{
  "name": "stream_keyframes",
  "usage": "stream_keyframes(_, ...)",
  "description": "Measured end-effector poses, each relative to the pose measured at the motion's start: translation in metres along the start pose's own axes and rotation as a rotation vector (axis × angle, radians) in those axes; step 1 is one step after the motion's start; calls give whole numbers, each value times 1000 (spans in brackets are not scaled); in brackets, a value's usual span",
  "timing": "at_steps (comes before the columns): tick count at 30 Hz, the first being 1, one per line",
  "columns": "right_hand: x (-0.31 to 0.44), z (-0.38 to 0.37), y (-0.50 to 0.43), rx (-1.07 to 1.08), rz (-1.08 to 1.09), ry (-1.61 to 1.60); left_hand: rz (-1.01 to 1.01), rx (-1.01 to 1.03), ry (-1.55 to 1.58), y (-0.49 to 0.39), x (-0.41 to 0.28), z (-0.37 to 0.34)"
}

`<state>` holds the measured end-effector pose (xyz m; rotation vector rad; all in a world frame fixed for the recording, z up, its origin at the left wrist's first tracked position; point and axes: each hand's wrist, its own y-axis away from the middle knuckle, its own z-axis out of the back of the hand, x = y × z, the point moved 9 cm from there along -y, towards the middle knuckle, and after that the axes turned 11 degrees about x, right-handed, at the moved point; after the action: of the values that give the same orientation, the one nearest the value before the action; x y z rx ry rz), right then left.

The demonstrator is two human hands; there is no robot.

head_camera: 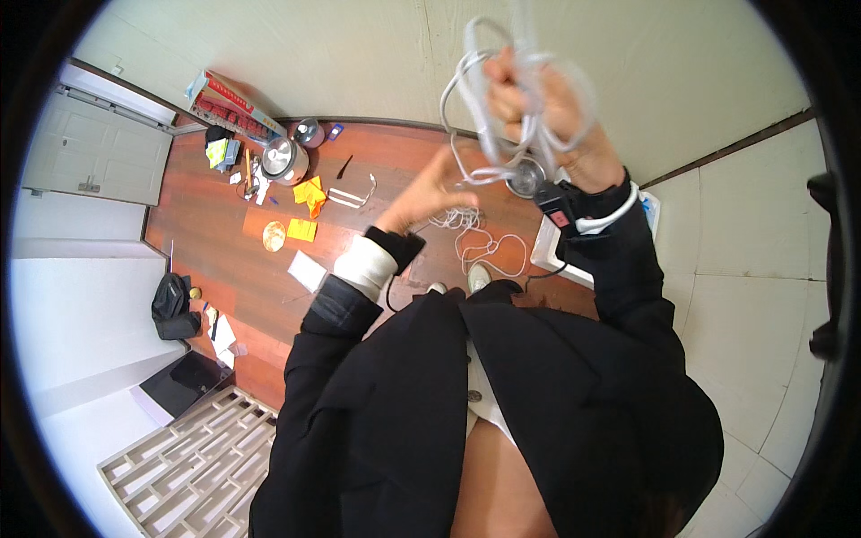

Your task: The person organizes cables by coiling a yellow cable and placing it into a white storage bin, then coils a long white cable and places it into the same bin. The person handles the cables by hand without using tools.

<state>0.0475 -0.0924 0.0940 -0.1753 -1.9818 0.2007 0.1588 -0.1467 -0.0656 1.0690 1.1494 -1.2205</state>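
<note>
My right hand (541, 107) is raised before the wall, closed around loose loops of a white cable (445, 101). Motion blurs the hand and the loops. Lower and to its left, my left hand (437, 185) has its thumb and fingers apart, with nothing plainly held. Some of its fingertips are hard to make out behind the loops. More white cable (494, 252) lies tangled on the floor below, just ahead of my shoes (479, 277). Whether it joins the held loops cannot be told. A black device (557, 205) is strapped to my right wrist.
A white tray-like box (545, 245) and a round metallic object (526, 177) are on the right. Across the wooden floor lie a rice cooker (285, 161), orange cloth (310, 195), a round patterned item (274, 236) and white sheet (307, 271). A lattice panel (195, 464) leans lower left.
</note>
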Motion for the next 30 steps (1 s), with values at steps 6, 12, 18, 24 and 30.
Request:
stream_keyframes(6, 176, 75, 68, -108, 363, -215, 194, -175, 35, 61, 59, -12)
stream_keyframes(12, 174, 152, 117, -385, 233, 342, 255, -335, -465, 72, 83, 112)
stream_keyframes(18, 101, 42, 79, -423, 115, 1648, -200, -552, -511, 53, -80, 117)
stream_keyframes(24, 38, -22, 46, -490, -199, 1826, -214, -81, 186, 30, -168, -38)
stream_keyframes(30, -32, -90, 64, -234, -54, 1848, 46, -53, 707, 0, -102, -39)
